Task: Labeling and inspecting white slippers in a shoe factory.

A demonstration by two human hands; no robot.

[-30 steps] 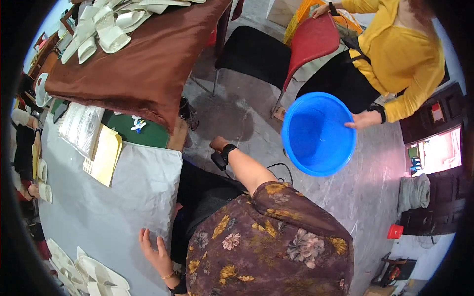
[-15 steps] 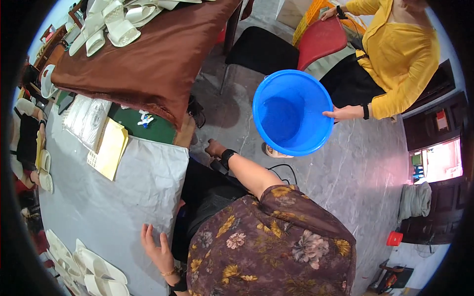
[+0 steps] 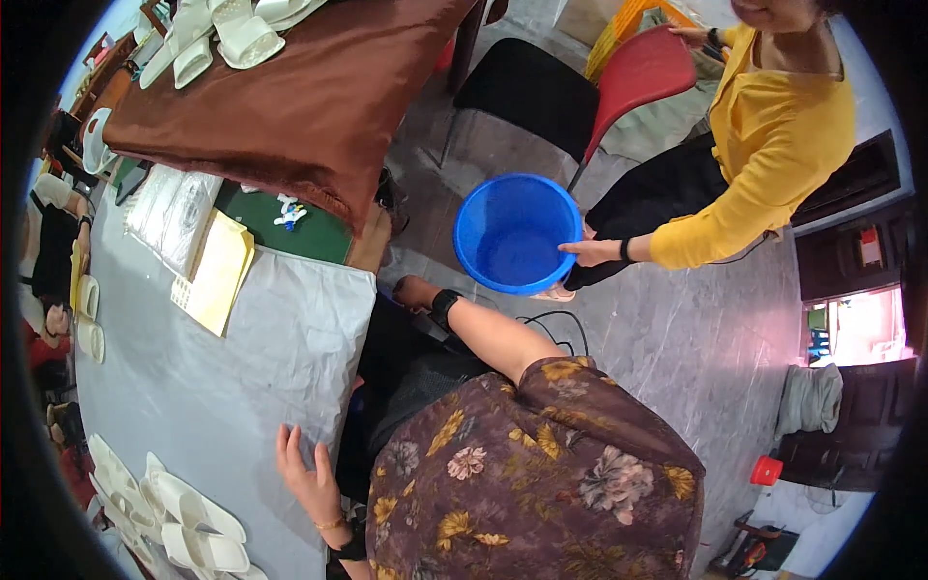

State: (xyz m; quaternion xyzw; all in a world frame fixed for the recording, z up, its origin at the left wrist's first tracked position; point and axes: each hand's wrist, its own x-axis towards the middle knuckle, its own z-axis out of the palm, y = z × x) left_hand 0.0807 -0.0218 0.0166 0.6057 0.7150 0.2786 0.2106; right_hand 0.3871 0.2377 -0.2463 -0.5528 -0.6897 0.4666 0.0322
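Observation:
My left hand (image 3: 309,483) rests on the grey-covered table (image 3: 232,382) near its edge, fingers spread, holding nothing. Beyond my lap, at the table's corner, my right hand (image 3: 414,293) is curled closed with its back showing; nothing is visible in it. To the right of that hand, a co-worker in yellow grips the rim of a blue bucket (image 3: 517,232) with one hand. The bucket's inside shows no contents, and it is low over the floor; whether it touches cannot be told. The co-worker's other hand is by the back of a red and black chair (image 3: 643,82).
White slippers (image 3: 193,522) lie at the table's near left; more slippers (image 3: 246,34) lie on a brown cloth (image 3: 280,106). Yellow paper (image 3: 227,275) and a plastic-wrapped pack (image 3: 169,217) sit beside a green mat (image 3: 324,232). A black cable (image 3: 570,324) trails on the floor.
The co-worker has lowered the blue bucket and moved it to the left. My right hand has shifted slightly and curled in more. My left hand stays on the table.

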